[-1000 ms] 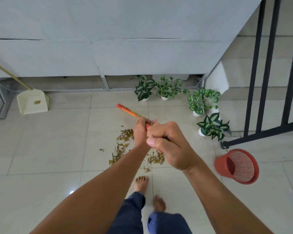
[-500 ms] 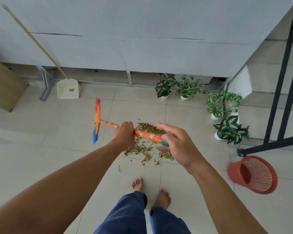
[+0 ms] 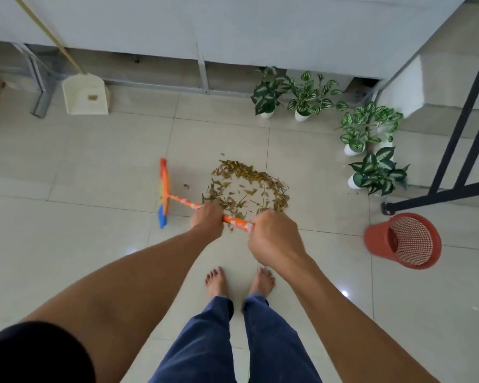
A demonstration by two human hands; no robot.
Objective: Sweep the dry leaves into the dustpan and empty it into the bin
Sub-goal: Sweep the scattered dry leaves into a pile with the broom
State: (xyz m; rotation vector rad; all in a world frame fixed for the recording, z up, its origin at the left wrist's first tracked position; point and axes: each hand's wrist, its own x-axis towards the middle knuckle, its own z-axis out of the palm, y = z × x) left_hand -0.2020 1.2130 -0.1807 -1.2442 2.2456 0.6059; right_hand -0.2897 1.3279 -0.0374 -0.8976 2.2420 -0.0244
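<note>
Clenching my left hand point(image 3: 208, 220) and right hand point(image 3: 273, 239) round the orange patterned broom point(image 3: 164, 186), I am holding its head just left of the brown dry leaves point(image 3: 246, 186), left hand nearer.

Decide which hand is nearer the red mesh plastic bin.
Right. The right hand grips the orange broom handle left of the red bin; the left hand grips farther left.

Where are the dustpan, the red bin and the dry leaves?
dustpan point(image 3: 85, 98): head view, on the cream face of its pan.
red bin point(image 3: 375, 241): head view, on its outer wall, left side.
dry leaves point(image 3: 239, 170): head view, on the pile's far edge.
</note>
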